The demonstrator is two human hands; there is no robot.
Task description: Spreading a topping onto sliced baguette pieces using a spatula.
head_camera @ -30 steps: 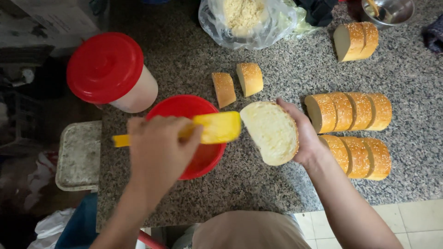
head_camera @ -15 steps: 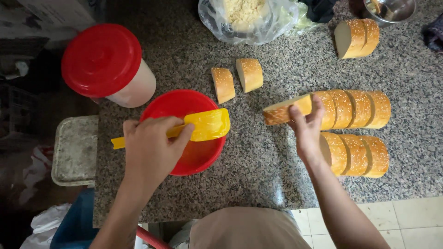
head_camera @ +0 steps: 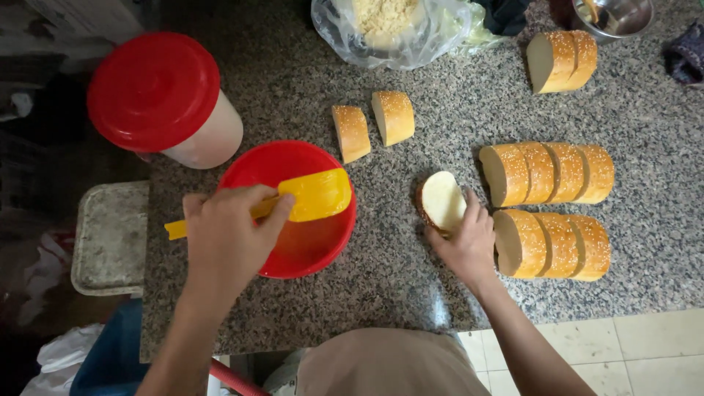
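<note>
Granite counter (head_camera: 411,293): yellow spatula (head_camera: 308,196) gripped by closed left hand (head_camera: 224,238) over red bowl (head_camera: 323,246). Bread slice (head_camera: 442,202) held w/ right hand (head_camera: 466,246) fingers curled, just beside bread rows (head_camera: 546,172).

I get even, fairly bright overhead light on the granite counter (head_camera: 440,293), soft shadows only, a faint glare patch near its front edge; my left margin is dim and murky.

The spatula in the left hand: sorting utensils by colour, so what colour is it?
Yellow spatula, held over the red bowl; clearest in the head view.
</note>
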